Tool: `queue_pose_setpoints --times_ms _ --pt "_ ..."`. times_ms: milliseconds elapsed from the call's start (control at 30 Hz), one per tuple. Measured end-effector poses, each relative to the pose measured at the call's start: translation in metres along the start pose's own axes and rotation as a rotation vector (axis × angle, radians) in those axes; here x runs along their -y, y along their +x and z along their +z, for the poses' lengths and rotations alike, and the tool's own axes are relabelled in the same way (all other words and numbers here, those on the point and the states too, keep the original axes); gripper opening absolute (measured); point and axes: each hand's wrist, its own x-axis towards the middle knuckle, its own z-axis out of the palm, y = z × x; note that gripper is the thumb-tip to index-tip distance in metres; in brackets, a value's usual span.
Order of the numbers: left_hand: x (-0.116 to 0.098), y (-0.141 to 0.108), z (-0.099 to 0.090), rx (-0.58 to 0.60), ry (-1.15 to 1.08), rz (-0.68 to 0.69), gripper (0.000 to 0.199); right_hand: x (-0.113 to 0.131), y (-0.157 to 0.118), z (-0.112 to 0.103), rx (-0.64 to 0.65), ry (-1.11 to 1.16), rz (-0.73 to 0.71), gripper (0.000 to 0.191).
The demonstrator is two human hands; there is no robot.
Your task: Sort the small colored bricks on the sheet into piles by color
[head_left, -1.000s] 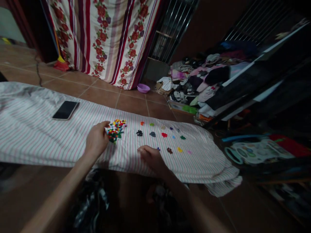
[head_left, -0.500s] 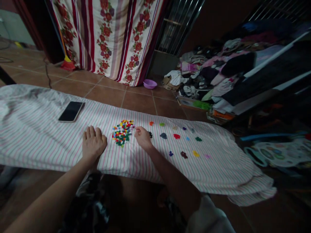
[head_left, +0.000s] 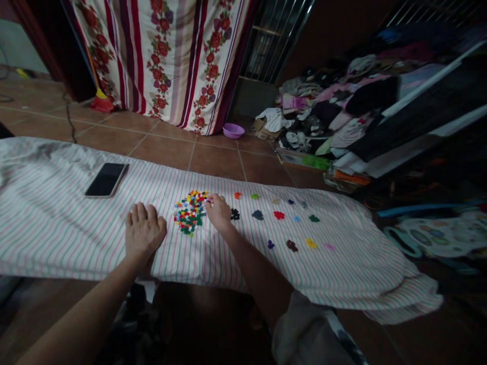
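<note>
A flowered, striped curtain (head_left: 163, 66) hangs at twelve o'clock beyond the table (head_left: 68, 230), draped in striped cloth. The left hand (head_left: 145, 230) lies palm-down, fingers extended, at the eight o'clock of a loose, multicoloured pile of tiny pieces (head_left: 190, 210); the right hand (head_left: 218, 210), at three, bunches its fingertips, any hold unclear. Single-colour clusters (head_left: 279, 215) lie beyond.

A loose, plain grey sleeve (head_left: 304, 329) covers the upper right arm, its surface creased. Beyond the sleeve, the right hand (head_left: 218, 212) is bare. Left of the sleeve, the left hand (head_left: 144, 234) and forearm (head_left: 87, 304) are bare; a dark garment (head_left: 139, 317) shows paler blotches, shadowed.
</note>
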Motion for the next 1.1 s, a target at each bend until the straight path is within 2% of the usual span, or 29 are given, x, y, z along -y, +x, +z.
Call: queue_pose_setpoints --times_ms 233,400,667,900,1100 --pt "-0.002 0.000 -0.003 0.004 0.049 -0.001 0.050 -0.001 -0.005 0.003 -0.047 0.058 -0.010 0.020" --pt "-0.002 0.000 -0.008 0.017 0.098 0.030 0.046 -0.008 -0.009 0.002 -0.091 0.183 -0.086 0.030" --pt "-0.004 -0.002 -0.014 -0.022 0.091 0.076 0.040 -0.016 -0.017 0.004 -0.083 0.303 -0.200 0.020" --pt "-0.010 -0.004 -0.030 0.051 0.098 0.077 0.042 -0.021 -0.038 -0.015 -0.025 0.307 -0.267 0.017" --pt "-0.009 -0.006 -0.028 0.067 0.251 0.073 0.043 -0.036 -0.064 -0.040 -0.021 0.350 -0.270 0.017"
